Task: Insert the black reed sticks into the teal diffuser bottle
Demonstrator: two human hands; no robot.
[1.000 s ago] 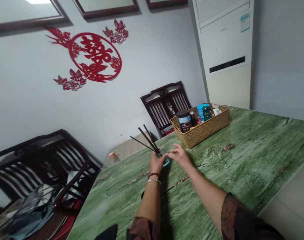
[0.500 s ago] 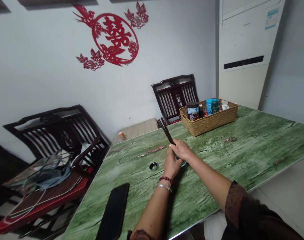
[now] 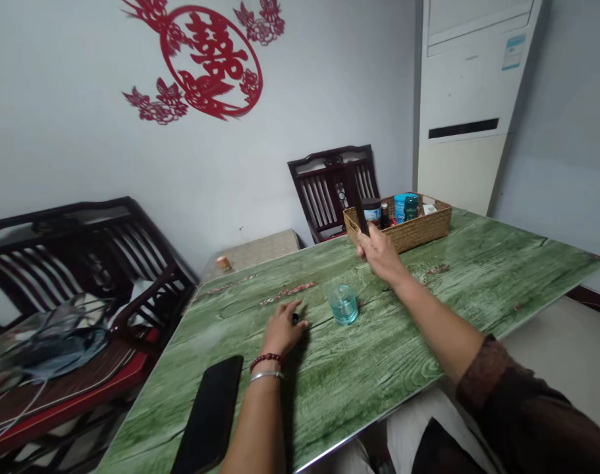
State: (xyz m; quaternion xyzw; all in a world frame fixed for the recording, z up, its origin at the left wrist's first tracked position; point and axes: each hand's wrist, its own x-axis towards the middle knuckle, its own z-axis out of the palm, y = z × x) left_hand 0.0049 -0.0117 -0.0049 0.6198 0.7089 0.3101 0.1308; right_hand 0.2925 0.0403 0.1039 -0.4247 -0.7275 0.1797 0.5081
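My right hand (image 3: 381, 255) is raised above the green table and grips a bundle of dark sticks, probably chopsticks (image 3: 361, 215), seen nearly end-on. My left hand (image 3: 282, 331) rests on the tabletop (image 3: 379, 342), fingers curved, beside a small black round object (image 3: 295, 319) that the fingertips partly hide. Between my hands stands a small clear glass cup (image 3: 343, 305) holding bluish liquid, touched by neither hand. A black smartphone (image 3: 209, 413) lies face down or dark near the table's front edge, below my left hand.
A wicker basket (image 3: 397, 226) of jars and bottles stands at the table's far side, behind my right hand. Dark wooden chairs (image 3: 333, 191) stand beyond the table, and a plastic bag (image 3: 57, 339) lies on a red-cushioned bench at left.
The sticks have left the glass and risen with my right hand toward the basket. My left hand has come off them and moved left, and the glass now stands alone.
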